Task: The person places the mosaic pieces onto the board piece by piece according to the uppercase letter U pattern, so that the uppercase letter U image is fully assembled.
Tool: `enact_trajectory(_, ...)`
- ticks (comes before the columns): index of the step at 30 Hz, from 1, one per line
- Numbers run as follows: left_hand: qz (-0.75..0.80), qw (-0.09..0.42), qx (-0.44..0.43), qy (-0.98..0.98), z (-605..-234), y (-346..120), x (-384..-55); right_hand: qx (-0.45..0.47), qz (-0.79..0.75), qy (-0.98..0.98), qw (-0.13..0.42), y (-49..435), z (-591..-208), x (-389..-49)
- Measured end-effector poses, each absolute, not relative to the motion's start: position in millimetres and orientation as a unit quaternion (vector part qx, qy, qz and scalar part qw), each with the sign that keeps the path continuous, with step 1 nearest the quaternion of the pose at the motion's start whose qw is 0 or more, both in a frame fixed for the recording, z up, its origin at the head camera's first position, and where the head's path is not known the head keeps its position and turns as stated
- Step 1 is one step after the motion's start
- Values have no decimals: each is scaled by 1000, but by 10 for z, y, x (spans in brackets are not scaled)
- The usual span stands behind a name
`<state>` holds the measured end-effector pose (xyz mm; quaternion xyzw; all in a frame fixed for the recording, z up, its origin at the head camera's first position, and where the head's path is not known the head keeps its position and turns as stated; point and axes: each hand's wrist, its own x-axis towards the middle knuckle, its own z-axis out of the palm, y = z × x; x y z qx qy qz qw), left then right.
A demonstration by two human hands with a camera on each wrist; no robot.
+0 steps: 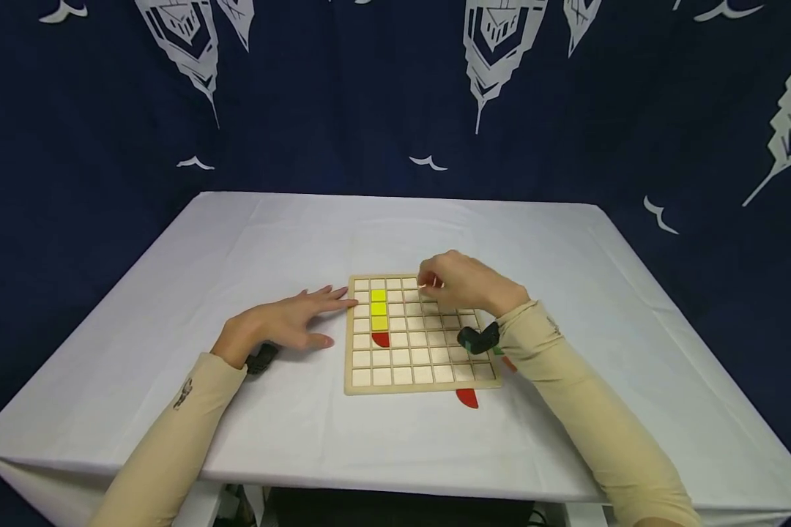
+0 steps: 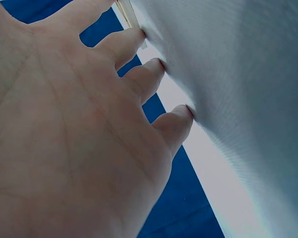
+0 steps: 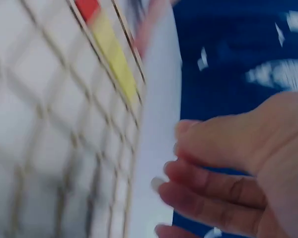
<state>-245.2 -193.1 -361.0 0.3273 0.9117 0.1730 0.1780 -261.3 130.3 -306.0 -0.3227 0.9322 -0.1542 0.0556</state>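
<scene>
A square wooden grid board (image 1: 401, 356) with pale cells lies on the table. Three yellow squares (image 1: 379, 309) run down its second column from the left, and a red quarter-circle piece (image 1: 381, 339) sits just below them. My left hand (image 1: 286, 320) rests flat beside the board, fingers spread, with fingertips at its left edge. In the left wrist view those fingertips (image 2: 181, 111) meet the white cloth. Over the board's far right part is my right hand (image 1: 464, 280), its fingers loosely bent. Nothing shows between the right thumb and fingers (image 3: 208, 198) in the right wrist view.
Another red piece (image 1: 467, 397) lies at the board's front edge, towards the right. Near the right wrist, a green piece (image 1: 497, 350) and an orange-red piece (image 1: 509, 364) are partly hidden. A white cloth covers the table (image 1: 290, 241); a dark blue patterned curtain (image 1: 343, 95) hangs behind.
</scene>
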Motion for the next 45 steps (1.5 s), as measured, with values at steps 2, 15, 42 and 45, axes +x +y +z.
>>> enact_trajectory(2,172,178,331,911,-3619,-1904,-2455,-289,-156,942,72,1520,-3034,-2693)
enact_trajectory(15,184,171,340,906,-3639,-1896,-2457,-125,-75,956,253,2169,-3001,-2844)
enact_trajectory(42,199,170,342,902,-3627,-1916,-2451,-118,-22,960,252,1960,-3011,-2805)
enact_trajectory(45,195,171,344,902,-3622,-1895,-2454,-155,-28,964,215,1905,-3001,-2771)
